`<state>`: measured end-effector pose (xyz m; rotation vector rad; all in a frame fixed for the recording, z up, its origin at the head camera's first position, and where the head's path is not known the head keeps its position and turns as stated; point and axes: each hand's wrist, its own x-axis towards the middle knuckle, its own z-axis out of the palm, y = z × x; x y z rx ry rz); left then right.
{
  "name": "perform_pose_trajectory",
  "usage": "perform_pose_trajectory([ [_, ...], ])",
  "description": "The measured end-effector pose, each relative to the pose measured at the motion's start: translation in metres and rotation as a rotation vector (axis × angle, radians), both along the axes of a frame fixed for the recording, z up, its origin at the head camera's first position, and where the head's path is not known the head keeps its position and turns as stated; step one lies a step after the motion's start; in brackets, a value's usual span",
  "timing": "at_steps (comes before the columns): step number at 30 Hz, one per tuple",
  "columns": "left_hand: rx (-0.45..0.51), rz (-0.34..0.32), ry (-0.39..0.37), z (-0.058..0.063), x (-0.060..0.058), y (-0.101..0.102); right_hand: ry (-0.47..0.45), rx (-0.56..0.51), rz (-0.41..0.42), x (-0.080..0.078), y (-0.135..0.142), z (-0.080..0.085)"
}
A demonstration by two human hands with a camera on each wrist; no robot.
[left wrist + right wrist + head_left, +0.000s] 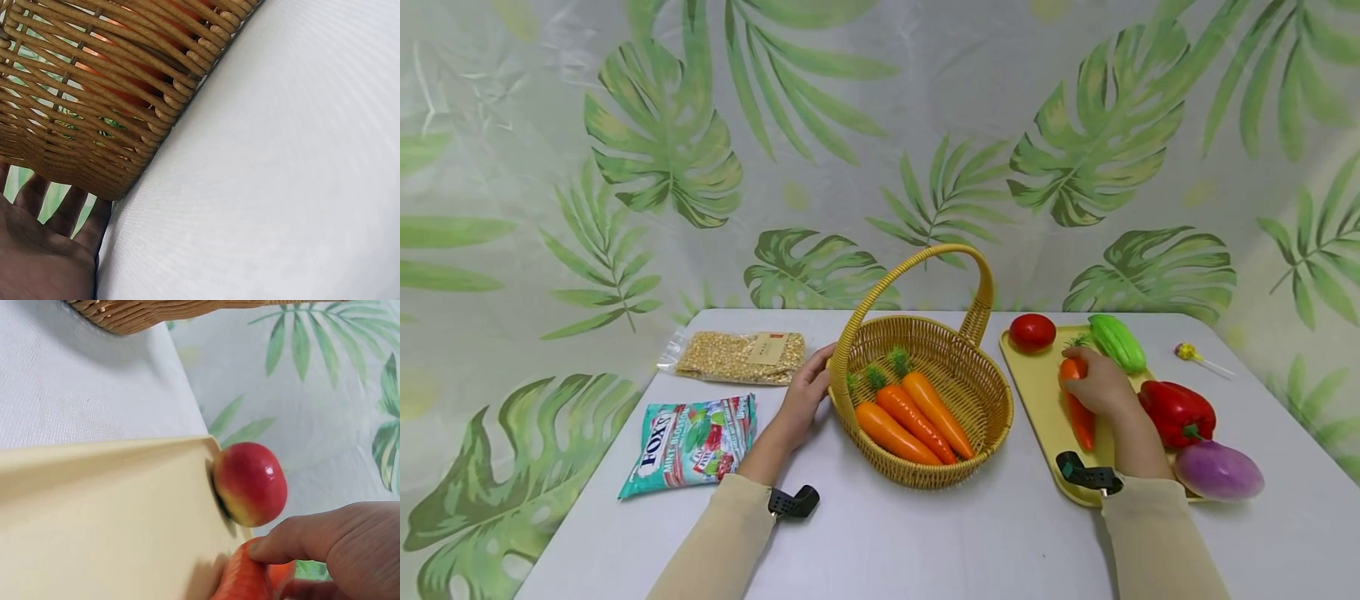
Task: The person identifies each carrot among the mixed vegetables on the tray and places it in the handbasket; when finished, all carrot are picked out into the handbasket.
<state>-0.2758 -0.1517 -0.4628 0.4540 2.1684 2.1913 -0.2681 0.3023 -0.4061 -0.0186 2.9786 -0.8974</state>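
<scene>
Three orange carrots (917,414) with green tops lie in a yellow wicker basket (992,392) with a tall arched handle. My left hand (808,396) touches the basket's left side near the handle's base; in the left wrist view its fingers (65,212) reach along the woven wall, and the thumb is hidden. On the pale yellow tray (1033,400), my right hand (1101,383) pinches a fourth orange carrot (1078,417) near its leafy end, thumb on top in the right wrist view. A red and yellow apple (250,484) is just beyond, at the tray's corner.
Along the tray's right side are a green ridged vegetable (1117,342), a red bell pepper (1177,414) and a purple eggplant (1219,471). A lollipop (1202,358) lies farther right. Left of the basket are a bag of yellow grains (722,357) and a teal candy bag (692,442).
</scene>
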Motion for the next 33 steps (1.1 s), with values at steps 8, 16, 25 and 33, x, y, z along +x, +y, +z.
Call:
perform_pose_trajectory([
  [8, -0.002, 0.004, -0.008, 0.001, 0.0, 0.001, 0.009, -0.035, -0.018, 0.0, -0.001, 0.004],
  [16, 0.003, 0.002, -0.013, 0.005, 0.003, 0.001, 0.095, -0.076, -0.016, -0.001, -0.006, 0.012],
  [25, -0.001, 0.007, -0.022, 0.003, 0.001, 0.0, 0.198, -0.133, -0.029, 0.002, -0.015, 0.018],
  [33, 0.0, 0.006, -0.013, 0.003, 0.002, 0.001, 0.217, -0.172, -0.026, 0.005, -0.023, 0.025],
])
